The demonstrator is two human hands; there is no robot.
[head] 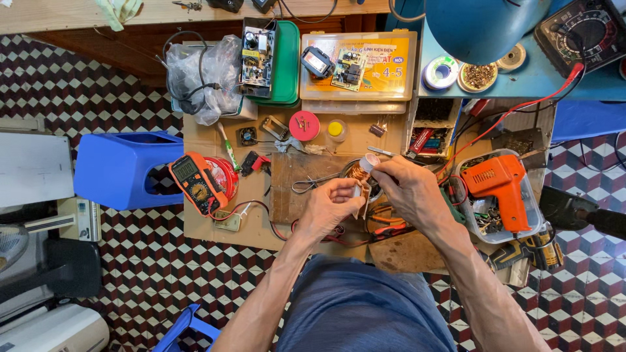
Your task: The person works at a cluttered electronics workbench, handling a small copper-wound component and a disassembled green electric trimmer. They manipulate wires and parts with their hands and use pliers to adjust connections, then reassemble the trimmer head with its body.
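One small white part (pixel 358 191) with copper winding (pixel 357 172) sits between two hands above the wooden board (pixel 290 189). The left hand (pixel 329 207) pinches the part, fingers closed on it. The right hand (pixel 407 189) pinches one white roll (pixel 369 161). One orange multimeter (pixel 197 182) and one orange soldering gun (pixel 501 186) lie well apart.

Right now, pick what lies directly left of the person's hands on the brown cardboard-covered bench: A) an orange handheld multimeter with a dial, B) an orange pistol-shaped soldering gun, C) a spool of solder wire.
A: the orange multimeter lies left of the left hand; the orange soldering gun sits in a clear tub right of the right hand.
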